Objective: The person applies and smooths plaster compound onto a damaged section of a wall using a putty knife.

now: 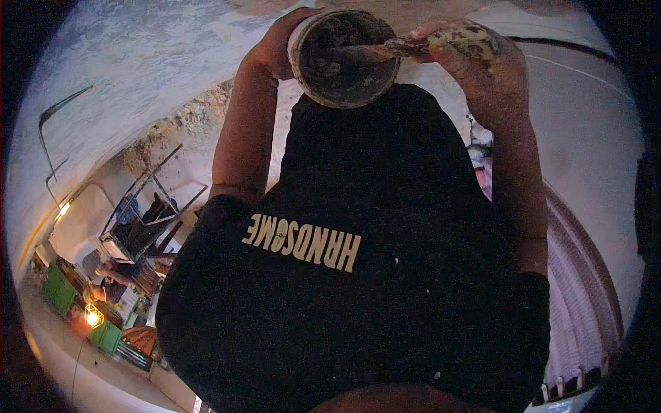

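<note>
My left hand (274, 54) is closed on the side of a round, grime-coated bowl (337, 82), held near the top of the view over the front of my dark clothing. In my right hand (482, 69), fingers wrapped round it, is a tool with a mottled, crusted handle (410, 47); its narrow blade (354, 54) reaches into the bowl from the right. The bowl's inside looks dark, with grey smears.
A pale mottled wall (103, 55) curves along the upper left, with crumbly patches (189, 113) below. Left are a metal frame (144, 206), a person (110, 289), green furniture (58, 289) and a lit lamp (93, 315). A pale pleated curtain (578, 282) hangs right.
</note>
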